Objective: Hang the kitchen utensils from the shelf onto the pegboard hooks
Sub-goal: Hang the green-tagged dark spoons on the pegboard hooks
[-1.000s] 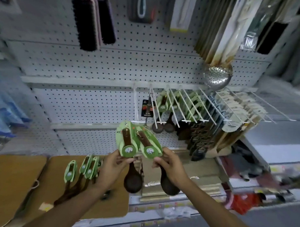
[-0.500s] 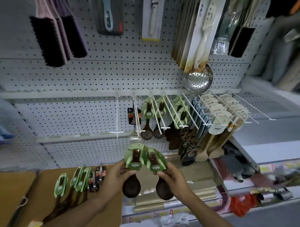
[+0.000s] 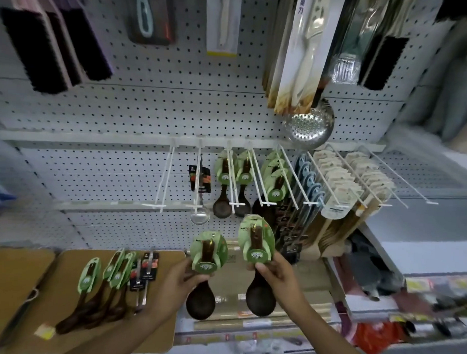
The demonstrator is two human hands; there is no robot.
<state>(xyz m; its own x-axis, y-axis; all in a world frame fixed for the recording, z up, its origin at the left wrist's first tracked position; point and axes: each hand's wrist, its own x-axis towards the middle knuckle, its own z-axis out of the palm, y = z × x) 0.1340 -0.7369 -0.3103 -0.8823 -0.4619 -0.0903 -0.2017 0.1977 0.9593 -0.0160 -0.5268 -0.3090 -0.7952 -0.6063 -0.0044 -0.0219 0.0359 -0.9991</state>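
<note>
Holding one dark brown wooden spoon on a green oval card (image 3: 208,258) by its neck, the left hand (image 3: 182,281) sits at about 6 o'clock in the head view, thumb and fingers curled round the handle just under the card, the round bowl hanging below the fist. The right hand (image 3: 274,271), just beside it toward 5 o'clock, pinches a second dark wooden spoon with a green oval card (image 3: 256,244) the same way, and this one is raised a little higher, its card top near the tips of the white wire pegboard hooks (image 3: 235,182) but apart from them. On those hooks, around the centre of the view, two matching green-carded spoons (image 3: 233,174) hang side by side, with a steel ladle on a black card (image 3: 200,191) to their 9 o'clock and packs of pale and blue utensils to their 3 o'clock. At 7 o'clock a brown wooden board on the shelf (image 3: 72,290) carries several more green-carded dark spoons (image 3: 104,283) lying flat, with black-carded steel utensils (image 3: 144,274) just beside them. Toward 1 o'clock a perforated steel skimmer (image 3: 309,124) hangs against the white pegboard (image 3: 150,113), and dark bristle brushes (image 3: 46,45) hang at 10 o'clock.
</note>
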